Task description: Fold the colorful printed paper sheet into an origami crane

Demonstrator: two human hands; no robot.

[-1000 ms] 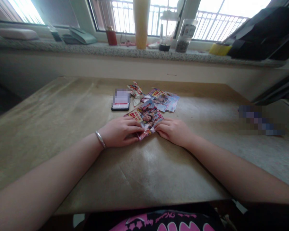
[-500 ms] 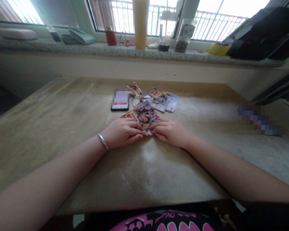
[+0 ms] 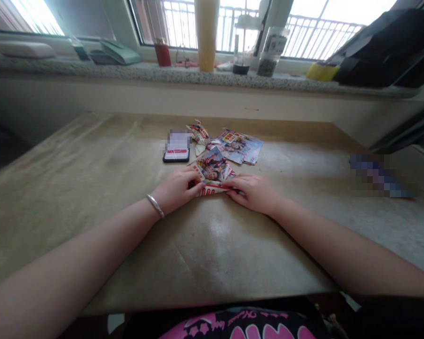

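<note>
A colourful printed sheet of paper (image 3: 212, 170) lies on the table between my hands, its front edge folded up into a strip with red lettering. My left hand (image 3: 178, 188) grips the left end of that fold, thumb along the near edge. At the right end, my right hand (image 3: 252, 190) pinches the fold with its fingers over the paper. Just behind the sheet is a crumpled or folded piece of similar printed paper (image 3: 199, 136). Beside it, several flat printed sheets (image 3: 242, 147) overlap.
A phone (image 3: 177, 149) lies left of the papers. A blurred-out item (image 3: 379, 176) rests at the table's right. On the windowsill (image 3: 183, 73) stand a red container (image 3: 162, 52), a tall yellow cylinder (image 3: 207, 37), clear containers and a dark bag (image 3: 381, 49).
The near edge of the sheet has been turned up, so a strip with red lettering now shows. My left hand has shifted slightly outward along the fold; my right hand has hardly moved.
</note>
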